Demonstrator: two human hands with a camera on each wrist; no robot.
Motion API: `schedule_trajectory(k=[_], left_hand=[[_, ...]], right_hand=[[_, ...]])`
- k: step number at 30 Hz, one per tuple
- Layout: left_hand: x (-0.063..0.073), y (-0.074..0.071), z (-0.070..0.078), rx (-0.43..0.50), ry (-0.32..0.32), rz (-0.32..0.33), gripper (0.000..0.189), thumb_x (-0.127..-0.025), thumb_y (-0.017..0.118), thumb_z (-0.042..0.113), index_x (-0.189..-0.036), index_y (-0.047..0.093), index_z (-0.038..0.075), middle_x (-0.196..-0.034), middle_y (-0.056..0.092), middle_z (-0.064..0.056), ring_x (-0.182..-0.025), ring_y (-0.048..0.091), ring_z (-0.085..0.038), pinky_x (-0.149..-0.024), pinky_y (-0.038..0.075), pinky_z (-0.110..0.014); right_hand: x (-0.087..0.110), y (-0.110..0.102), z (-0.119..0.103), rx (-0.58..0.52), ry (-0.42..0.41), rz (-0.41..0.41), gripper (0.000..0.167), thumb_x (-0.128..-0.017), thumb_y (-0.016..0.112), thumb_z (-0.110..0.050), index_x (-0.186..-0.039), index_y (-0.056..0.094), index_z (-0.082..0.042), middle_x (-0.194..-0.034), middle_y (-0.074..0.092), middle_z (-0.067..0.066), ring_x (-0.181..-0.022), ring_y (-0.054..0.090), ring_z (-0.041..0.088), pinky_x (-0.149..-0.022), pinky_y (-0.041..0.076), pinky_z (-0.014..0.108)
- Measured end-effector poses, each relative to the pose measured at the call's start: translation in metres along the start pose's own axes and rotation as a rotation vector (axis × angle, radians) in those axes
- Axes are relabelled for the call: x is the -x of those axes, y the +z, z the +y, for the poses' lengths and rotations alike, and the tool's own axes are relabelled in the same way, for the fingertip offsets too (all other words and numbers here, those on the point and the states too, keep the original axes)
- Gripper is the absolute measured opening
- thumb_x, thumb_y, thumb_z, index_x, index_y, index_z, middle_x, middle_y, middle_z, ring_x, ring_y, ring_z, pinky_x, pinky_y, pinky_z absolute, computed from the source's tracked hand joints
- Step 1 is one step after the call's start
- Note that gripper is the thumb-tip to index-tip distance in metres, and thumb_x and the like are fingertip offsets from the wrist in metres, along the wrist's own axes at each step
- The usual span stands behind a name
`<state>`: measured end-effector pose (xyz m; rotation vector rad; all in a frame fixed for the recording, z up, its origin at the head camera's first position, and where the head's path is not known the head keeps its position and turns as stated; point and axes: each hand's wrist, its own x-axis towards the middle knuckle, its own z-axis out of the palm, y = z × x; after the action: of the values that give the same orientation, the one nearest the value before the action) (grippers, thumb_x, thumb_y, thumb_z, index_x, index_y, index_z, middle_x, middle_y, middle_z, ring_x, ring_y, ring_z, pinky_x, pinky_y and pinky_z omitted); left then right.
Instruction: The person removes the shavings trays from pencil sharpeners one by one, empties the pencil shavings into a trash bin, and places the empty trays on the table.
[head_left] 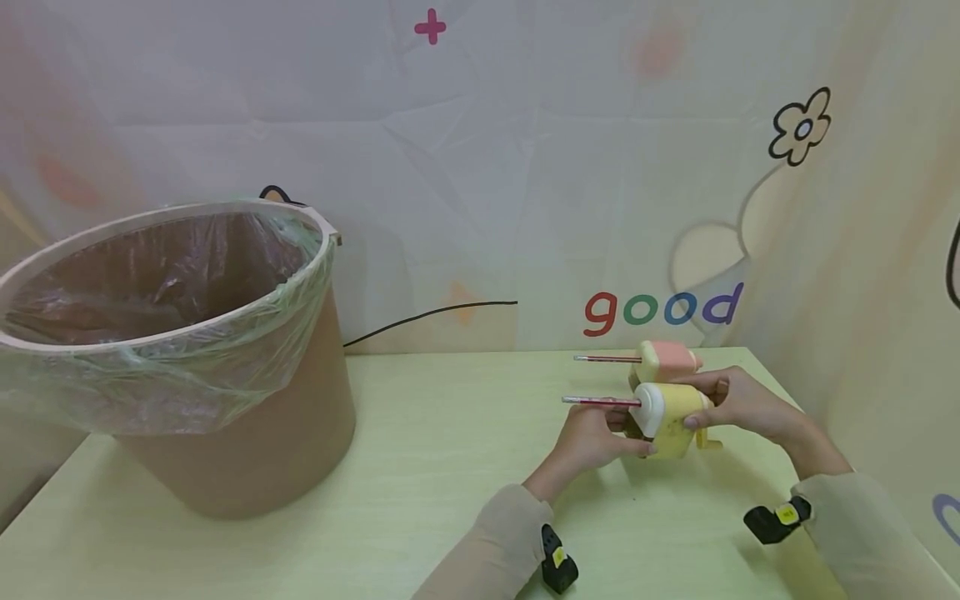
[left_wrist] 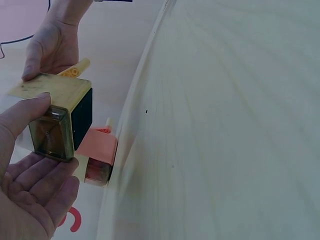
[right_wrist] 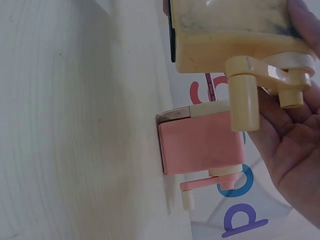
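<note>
Both hands hold a yellow crank pencil sharpener (head_left: 681, 412) with a pencil (head_left: 603, 402) sticking out of its white front. My left hand (head_left: 588, 439) grips the front end: the thumb lies on the side near the clear shavings drawer (left_wrist: 51, 132), the fingers below. At the back, my right hand (head_left: 750, 407) grips the body between thumb and fingers, beside the yellow crank handle (right_wrist: 244, 102). The sharpener's dark base (left_wrist: 82, 119) shows, lifted above the table. Just behind stands a pink crank pencil sharpener (head_left: 672, 358) on the table, also with a pencil (head_left: 607, 359) in it.
A large brown bin (head_left: 247, 450) lined with a clear plastic bag stands on the left of the pale table (head_left: 450, 467). A printed cloth (head_left: 480, 208) hangs along the table's back edge and right side.
</note>
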<state>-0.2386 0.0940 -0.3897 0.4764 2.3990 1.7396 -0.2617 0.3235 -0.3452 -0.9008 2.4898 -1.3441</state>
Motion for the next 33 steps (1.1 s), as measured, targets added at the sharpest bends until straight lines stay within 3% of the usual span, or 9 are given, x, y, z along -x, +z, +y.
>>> schedule_trajectory(k=[13, 19, 33], left_hand=[[-0.0006, 0.0022, 0.0002, -0.069, 0.001, 0.01, 0.037, -0.063, 0.084, 0.023, -0.097, 0.068, 0.018, -0.092, 0.069, 0.008, -0.084, 0.064, -0.003, -0.076, 0.048, -0.017], [-0.001, 0.0012, 0.0025, -0.14, 0.005, 0.022, 0.039, -0.063, 0.083, 0.028, -0.098, 0.069, 0.019, -0.094, 0.069, 0.008, -0.087, 0.064, -0.003, -0.077, 0.048, -0.017], [0.0, -0.0014, 0.0018, -0.154, 0.062, 0.019, 0.041, -0.063, 0.084, 0.027, -0.101, 0.067, 0.018, -0.098, 0.068, 0.007, -0.088, 0.063, -0.002, -0.077, 0.048, -0.016]], right_hand=[[-0.0008, -0.0007, -0.0004, -0.016, -0.005, -0.007, 0.042, -0.075, 0.067, 0.004, -0.11, 0.065, -0.018, -0.095, 0.065, -0.01, -0.079, 0.06, 0.012, -0.067, 0.052, 0.026], [-0.0012, -0.002, -0.0008, -0.016, 0.026, 0.005, 0.041, -0.075, 0.069, 0.002, -0.108, 0.065, -0.022, -0.094, 0.066, -0.009, -0.079, 0.06, 0.013, -0.068, 0.052, 0.027], [-0.0023, -0.0018, -0.0018, -0.014, 0.014, -0.018, 0.043, -0.076, 0.068, 0.002, -0.109, 0.063, -0.023, -0.095, 0.065, -0.011, -0.079, 0.06, 0.011, -0.068, 0.052, 0.026]])
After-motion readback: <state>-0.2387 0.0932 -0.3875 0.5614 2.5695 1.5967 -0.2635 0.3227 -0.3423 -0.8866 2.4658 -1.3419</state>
